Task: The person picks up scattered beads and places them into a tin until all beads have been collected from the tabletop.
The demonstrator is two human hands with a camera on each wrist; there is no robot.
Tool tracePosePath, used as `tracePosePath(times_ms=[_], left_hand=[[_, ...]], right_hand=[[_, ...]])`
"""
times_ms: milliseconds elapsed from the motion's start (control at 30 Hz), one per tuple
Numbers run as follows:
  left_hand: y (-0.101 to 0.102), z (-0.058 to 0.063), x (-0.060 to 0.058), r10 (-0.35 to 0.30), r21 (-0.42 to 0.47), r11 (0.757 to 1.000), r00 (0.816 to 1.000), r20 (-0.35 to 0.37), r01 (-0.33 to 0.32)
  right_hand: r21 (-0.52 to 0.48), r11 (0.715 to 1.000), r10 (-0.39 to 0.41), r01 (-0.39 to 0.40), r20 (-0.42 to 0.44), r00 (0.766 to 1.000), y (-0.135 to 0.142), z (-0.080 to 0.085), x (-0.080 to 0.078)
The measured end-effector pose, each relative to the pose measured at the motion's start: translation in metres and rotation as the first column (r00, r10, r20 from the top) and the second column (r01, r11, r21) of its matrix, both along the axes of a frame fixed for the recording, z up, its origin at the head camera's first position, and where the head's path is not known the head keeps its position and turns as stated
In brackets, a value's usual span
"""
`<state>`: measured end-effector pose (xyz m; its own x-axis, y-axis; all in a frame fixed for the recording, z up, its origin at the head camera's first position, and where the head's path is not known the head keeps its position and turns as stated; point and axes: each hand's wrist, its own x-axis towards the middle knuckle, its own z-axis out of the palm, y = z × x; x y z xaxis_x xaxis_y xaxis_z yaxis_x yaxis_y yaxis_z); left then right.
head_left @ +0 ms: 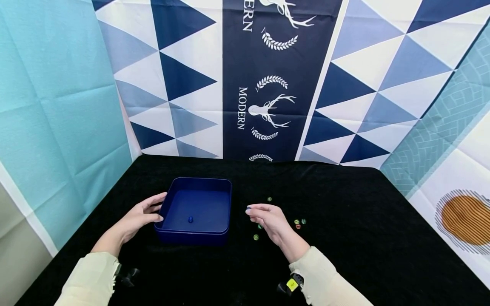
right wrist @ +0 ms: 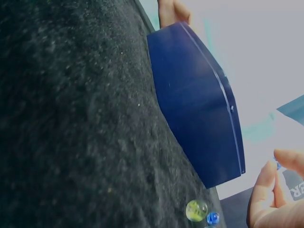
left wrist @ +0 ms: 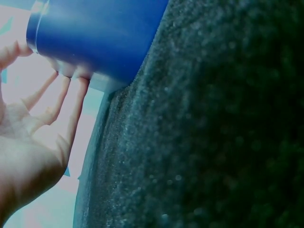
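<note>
A blue rectangular box (head_left: pixel 193 233) stands on the black cloth, its top uncovered. One small blue marble (head_left: pixel 190 219) lies on its floor. My left hand (head_left: pixel 139 216) is at the box's left side; in the left wrist view its nearly straight fingertips (left wrist: pixel 80 80) touch the outer wall, with the thumb up near the rim. Between thumb and fingertips my right hand (head_left: pixel 269 221) pinches another blue marble (right wrist: pixel 277 164), mostly hidden by the fingers. That hand is raised to the right of the box, apart from it.
Several glass marbles lie on the black cloth around the right hand: a yellow-green one (head_left: pixel 256 237) in front, another (head_left: pixel 269 199) behind, and a reddish one (head_left: pixel 298 226) in a cluster to the right. A patterned curtain (head_left: pixel 264 85) hangs behind the table.
</note>
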<state>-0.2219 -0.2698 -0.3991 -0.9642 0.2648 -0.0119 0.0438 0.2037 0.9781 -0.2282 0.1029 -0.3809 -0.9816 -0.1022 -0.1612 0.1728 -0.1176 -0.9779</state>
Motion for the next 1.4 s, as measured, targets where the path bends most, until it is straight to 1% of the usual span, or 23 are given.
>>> tracePosePath(times_ms=[167,400,667,867,1133,1333,1400], left_hand=[[0.000,0.002,0.000,-0.004,-0.012,1.000,1.000,0.008,0.004],[0.001,0.001,0.000,-0.001,-0.014,1.000,1.000,0.018,0.001],[0.001,0.001,0.001,0.004,-0.011,1.000,1.000,0.020,-0.004],[0.001,0.004,0.002,0.002,-0.021,1.000,1.000,0.027,-0.001],[0.001,0.003,0.002,-0.002,-0.011,1.000,1.000,0.022,0.003],[0.001,0.002,0.001,-0.003,-0.010,1.000,1.000,0.020,0.003],[0.000,0.002,0.001,0.005,-0.014,1.000,1.000,0.023,-0.005]], right_hand=[[-0.017,1.000,0.004,-0.004,-0.009,1.000,-0.008,-0.001,-0.002],[-0.078,0.997,-0.006,0.005,-0.023,1.000,-0.023,0.001,-0.007],[-0.089,0.996,-0.009,0.006,-0.025,1.000,-0.037,0.007,-0.009],[-0.057,0.998,0.009,-0.010,-0.025,1.000,-0.046,0.010,-0.011],[-0.023,0.998,0.050,-0.051,-0.019,0.999,-0.061,0.018,-0.014],[-0.007,0.998,0.062,-0.062,-0.014,0.998,-0.071,0.022,-0.015],[0.004,0.998,0.067,-0.067,-0.010,0.998,-0.075,0.023,-0.016]])
